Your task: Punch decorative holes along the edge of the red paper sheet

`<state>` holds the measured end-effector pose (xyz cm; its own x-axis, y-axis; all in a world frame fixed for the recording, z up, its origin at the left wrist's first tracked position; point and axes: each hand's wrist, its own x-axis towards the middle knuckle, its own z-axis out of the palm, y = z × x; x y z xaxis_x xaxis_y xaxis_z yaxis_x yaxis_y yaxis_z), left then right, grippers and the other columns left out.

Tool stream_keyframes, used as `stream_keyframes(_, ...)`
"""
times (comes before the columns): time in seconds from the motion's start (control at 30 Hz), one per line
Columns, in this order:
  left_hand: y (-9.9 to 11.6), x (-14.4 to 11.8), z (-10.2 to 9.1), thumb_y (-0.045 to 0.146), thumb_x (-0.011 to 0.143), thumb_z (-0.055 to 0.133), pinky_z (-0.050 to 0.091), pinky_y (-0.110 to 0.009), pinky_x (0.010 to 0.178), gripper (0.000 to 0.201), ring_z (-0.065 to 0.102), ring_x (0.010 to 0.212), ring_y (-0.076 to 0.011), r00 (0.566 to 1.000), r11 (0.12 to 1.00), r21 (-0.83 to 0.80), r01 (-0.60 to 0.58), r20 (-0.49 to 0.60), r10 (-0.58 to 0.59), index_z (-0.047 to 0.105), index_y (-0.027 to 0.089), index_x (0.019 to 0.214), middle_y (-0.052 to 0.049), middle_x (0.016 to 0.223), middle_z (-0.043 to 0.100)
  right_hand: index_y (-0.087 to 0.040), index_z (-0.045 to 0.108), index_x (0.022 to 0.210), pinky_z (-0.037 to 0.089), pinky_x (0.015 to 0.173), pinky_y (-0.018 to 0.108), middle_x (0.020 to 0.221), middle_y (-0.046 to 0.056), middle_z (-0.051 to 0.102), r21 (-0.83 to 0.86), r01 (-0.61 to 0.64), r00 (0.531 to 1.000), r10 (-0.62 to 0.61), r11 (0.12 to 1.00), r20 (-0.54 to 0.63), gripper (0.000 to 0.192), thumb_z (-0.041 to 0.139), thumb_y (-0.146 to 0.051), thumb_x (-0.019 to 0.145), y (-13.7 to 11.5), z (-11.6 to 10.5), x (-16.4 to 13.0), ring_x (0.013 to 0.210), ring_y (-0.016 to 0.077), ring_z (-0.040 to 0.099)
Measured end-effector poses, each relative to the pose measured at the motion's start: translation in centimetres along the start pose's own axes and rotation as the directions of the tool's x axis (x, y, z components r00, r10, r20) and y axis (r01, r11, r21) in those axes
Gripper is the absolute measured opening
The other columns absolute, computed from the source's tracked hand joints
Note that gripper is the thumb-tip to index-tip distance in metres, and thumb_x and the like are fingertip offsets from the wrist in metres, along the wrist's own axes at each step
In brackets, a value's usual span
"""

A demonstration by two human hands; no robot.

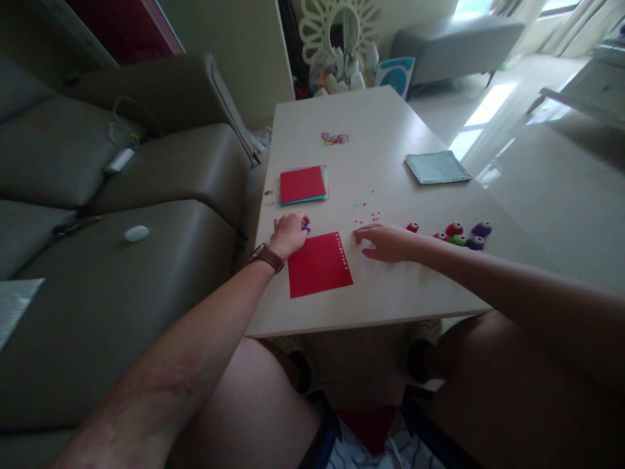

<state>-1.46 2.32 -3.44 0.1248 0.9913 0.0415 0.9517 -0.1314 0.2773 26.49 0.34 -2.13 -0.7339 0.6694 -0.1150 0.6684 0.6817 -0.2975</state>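
Left hand (289,234) is closed on a small purple paper punch (306,226) at the top-left corner of the red square paper sheet (318,264), flat on the pale wooden worktop (390,286). Right hand (385,242) is open, resting beside the sheet. One punched row is seen along the right edge; other edges unpunched. Grey sofa (122,260) sits left

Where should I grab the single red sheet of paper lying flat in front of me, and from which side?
Grip the red sheet by its near edge, coming from the table's front: it lies flat, that edge is bare and closest to the table's rim, while the punched far edge sits between both hands.
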Motion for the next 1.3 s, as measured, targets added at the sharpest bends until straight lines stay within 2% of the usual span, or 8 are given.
stream_keyframes(0.13,0.7,0.1,-0.1,0.014,0.083,0.067,0.043,-0.043,0.093,0.019,0.067,0.104,-0.0282,0.999,0.996,-0.082,-0.027,-0.047,0.023,0.069,0.020,0.101,-0.010,0.103,0.075,-0.018,0.066,0.106,0.049,0.095,0.039,0.117,0.014,0.071,0.021,0.009,1.000,-0.009,1.000,-0.012,0.022,0.060,-0.019,0.085,0.2,0.2,0.0,0.109,0.0284,0.066)
stream_keyframes(0.23,2.1,-0.3,-0.6,0.011,0.081,0.070,0.048,-0.038,0.087,0.023,0.069,0.094,-0.0238,0.997,0.954,-0.290,-0.075,-0.047,0.064,0.066,0.018,0.102,-0.009,0.098,0.075,-0.018,0.064,0.116,0.049,0.092,0.040,0.120,0.014,0.070,0.071,-0.017,0.991,0.026,0.997,-0.129,0.029,0.061,-0.023,0.087,0.0,0.2,0.1,0.109,0.0286,0.065)
stream_keyframes(0.33,4.0,-1.2,-1.0,0.015,0.079,0.076,0.052,-0.031,0.077,0.029,0.068,0.086,-0.0190,0.981,0.803,-0.573,-0.163,-0.010,0.192,0.062,0.018,0.105,-0.007,0.093,0.073,-0.020,0.061,0.124,0.052,0.084,0.037,0.118,0.013,0.070,0.202,-0.010,0.956,0.069,0.979,-0.285,0.036,0.063,-0.028,0.089,-0.8,-0.2,0.3,0.101,0.0252,0.068)
stream_keyframes(0.43,5.3,-2.0,-1.1,0.025,0.078,0.081,0.055,-0.030,0.074,0.040,0.068,0.086,-0.0179,0.952,0.631,-0.751,-0.195,0.009,0.305,0.058,0.017,0.110,-0.009,0.102,0.070,-0.019,0.064,0.117,0.053,0.077,0.031,0.107,0.009,0.073,0.340,0.091,0.949,0.022,0.936,-0.314,0.028,0.064,-0.027,0.090,-1.8,-0.8,0.4,0.091,0.0201,0.070)
stream_keyframes(0.8,5.2,-2.2,-1.0,0.029,0.074,0.085,0.056,-0.030,0.070,0.051,0.070,0.085,-0.0182,0.909,0.518,-0.852,-0.078,0.153,0.388,0.055,0.018,0.114,-0.009,0.106,0.067,-0.019,0.071,0.110,0.054,0.080,0.032,0.099,0.007,0.074,0.469,0.163,0.966,-0.043,0.868,-0.257,0.020,0.066,-0.026,0.091,-2.3,-0.9,0.2,0.088,0.0170,0.069)
stream_keyframes(0.87,4.6,-1.9,-1.0,0.026,0.074,0.084,0.056,-0.033,0.076,0.047,0.070,0.090,-0.0201,0.895,0.555,-0.825,-0.108,0.163,0.416,0.057,0.018,0.112,-0.008,0.104,0.069,-0.020,0.071,0.111,0.053,0.080,0.031,0.099,0.006,0.073,0.437,0.147,0.969,-0.042,0.887,-0.242,0.022,0.067,-0.021,0.089,-2.1,-0.8,0.1,0.087,0.0166,0.068)
stream_keyframes(1.07,2.1,-0.9,-0.7,0.021,0.061,0.088,0.053,-0.037,0.085,0.048,0.065,0.097,-0.0255,0.908,0.869,-0.446,-0.215,0.237,0.346,0.064,0.017,0.102,-0.008,0.101,0.068,-0.020,0.071,0.105,0.049,0.077,0.028,0.099,0.006,0.067,0.368,0.132,0.976,-0.056,0.920,-0.209,0.027,0.060,-0.008,0.084,-2.0,-1.0,-0.1,0.083,0.0144,0.063)
stream_keyframes(1.3,1.5,-1.1,-0.5,0.030,0.056,0.089,0.050,-0.035,0.085,0.056,0.063,0.099,-0.0263,0.904,0.950,-0.252,-0.184,0.336,0.264,0.062,0.017,0.104,-0.010,0.110,0.066,-0.019,0.066,0.096,0.044,0.078,0.030,0.092,0.004,0.063,0.275,0.171,0.978,-0.130,0.946,-0.164,0.027,0.057,-0.001,0.077,-2.5,-1.6,-0.3,0.084,0.0162,0.057)
